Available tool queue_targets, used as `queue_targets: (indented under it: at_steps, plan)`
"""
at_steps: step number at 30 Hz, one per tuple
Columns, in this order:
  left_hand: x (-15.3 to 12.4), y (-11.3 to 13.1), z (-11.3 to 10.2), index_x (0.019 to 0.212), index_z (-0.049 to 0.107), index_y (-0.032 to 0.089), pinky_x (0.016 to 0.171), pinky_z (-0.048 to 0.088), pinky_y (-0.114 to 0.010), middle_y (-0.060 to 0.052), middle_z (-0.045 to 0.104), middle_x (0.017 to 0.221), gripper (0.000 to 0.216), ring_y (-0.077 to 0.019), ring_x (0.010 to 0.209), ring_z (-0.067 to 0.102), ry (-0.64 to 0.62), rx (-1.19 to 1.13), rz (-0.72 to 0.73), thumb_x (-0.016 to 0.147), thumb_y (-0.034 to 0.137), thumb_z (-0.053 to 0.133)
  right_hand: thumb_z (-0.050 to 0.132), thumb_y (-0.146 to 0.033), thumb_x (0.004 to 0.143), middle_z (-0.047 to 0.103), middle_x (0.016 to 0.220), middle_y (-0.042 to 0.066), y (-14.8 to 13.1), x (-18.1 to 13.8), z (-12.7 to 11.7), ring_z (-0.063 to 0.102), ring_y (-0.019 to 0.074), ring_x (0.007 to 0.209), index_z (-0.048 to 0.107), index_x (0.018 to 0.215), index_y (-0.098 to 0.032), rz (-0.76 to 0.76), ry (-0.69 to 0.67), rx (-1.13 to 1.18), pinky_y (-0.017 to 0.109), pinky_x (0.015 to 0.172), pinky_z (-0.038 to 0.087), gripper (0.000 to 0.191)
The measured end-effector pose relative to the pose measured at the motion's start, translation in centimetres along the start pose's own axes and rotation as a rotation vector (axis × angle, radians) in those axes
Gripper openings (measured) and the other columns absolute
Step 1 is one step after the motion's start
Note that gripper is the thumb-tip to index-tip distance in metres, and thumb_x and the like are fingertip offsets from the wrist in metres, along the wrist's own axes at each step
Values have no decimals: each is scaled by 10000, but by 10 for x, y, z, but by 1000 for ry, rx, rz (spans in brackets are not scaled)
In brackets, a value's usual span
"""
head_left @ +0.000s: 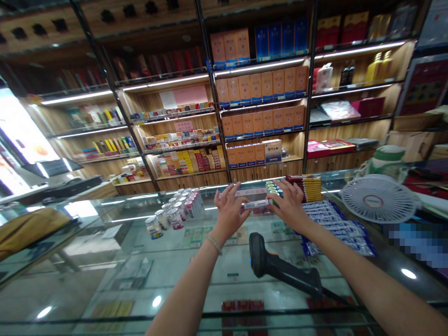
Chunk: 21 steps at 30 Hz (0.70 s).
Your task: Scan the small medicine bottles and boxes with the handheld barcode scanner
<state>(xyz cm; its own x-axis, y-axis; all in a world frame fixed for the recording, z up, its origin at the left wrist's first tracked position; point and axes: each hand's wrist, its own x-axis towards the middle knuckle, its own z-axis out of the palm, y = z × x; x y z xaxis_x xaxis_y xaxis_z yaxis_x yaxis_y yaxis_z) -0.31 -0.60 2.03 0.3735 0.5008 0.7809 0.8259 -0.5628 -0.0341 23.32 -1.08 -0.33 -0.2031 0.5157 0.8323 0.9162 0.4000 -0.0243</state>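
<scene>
Over the glass counter point(168, 268), toward its far edge, my left hand point(229, 207) and right hand point(290, 201) pinch a slim pack point(257, 205).

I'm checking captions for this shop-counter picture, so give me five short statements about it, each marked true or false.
1. The left hand and right hand both hold one slim pack. True.
2. The black scanner is in the right hand. False: it rests on the glass counter.
3. A white fan is to the right of the right hand. True.
4. The bracelet is on the right wrist. False: it is on the left.
5. Clear jars stand left of the left hand. True.
</scene>
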Motion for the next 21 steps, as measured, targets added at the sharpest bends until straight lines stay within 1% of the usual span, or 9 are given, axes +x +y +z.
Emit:
queue_targets:
  at_steps: [5, 9, 12, 16, 20, 21]
  plan:
    - [-4, -5, -1, 953, 703, 299, 1220, 83, -571, -46, 461, 1547, 162, -296, 1443, 352, 22, -13, -33, 807, 340, 758, 673, -334, 881, 498, 1472, 97, -3, 9, -5, 325, 301, 1435, 718, 1029, -281, -62, -8, -44, 542, 1175, 147, 164]
    - [-7, -10, 0, 955, 711, 309, 1208, 116, -570, -48, 464, 1541, 172, -304, 1432, 366, 53, -15, -73, 795, 330, 772, 657, -324, 895, 475, 1517, 100, -12, 17, -21, 324, 300, 1438, 703, 1157, -286, -106, -59, -110, 539, 1178, 138, 268]
    - [-8, -13, 1, 954, 715, 309, 1205, 121, -575, -49, 472, 1534, 178, -318, 1426, 374, 68, -11, -72, 787, 320, 774, 611, -352, 934, 456, 1543, 89, -23, 19, -39, 311, 298, 1444, 676, 1250, -328, -125, -96, -142, 538, 1172, 142, 324]
    - [-10, -14, 3, 958, 716, 303, 1203, 133, -580, -55, 471, 1534, 193, -329, 1418, 382, 74, -7, -88, 775, 311, 778, 521, -409, 985, 455, 1554, 62, -41, 14, -62, 317, 304, 1439, 667, 1275, -383, -128, -143, -153, 563, 1164, 132, 326]
    - [-11, -15, 3, 969, 709, 300, 1198, 139, -593, -63, 459, 1541, 201, -324, 1422, 378, 71, -20, -101, 779, 301, 773, 446, -455, 1009, 464, 1554, 60, -61, -3, -81, 345, 300, 1428, 684, 1258, -345, -59, -243, -150, 577, 1164, 149, 362]
    - [-11, -15, 2, 973, 709, 301, 1198, 141, -592, -63, 454, 1544, 203, -323, 1425, 374, 70, -24, -102, 780, 299, 772, 443, -482, 1004, 463, 1555, 68, -67, -9, -84, 341, 302, 1435, 671, 1281, -324, -42, -270, -144, 574, 1166, 160, 393]
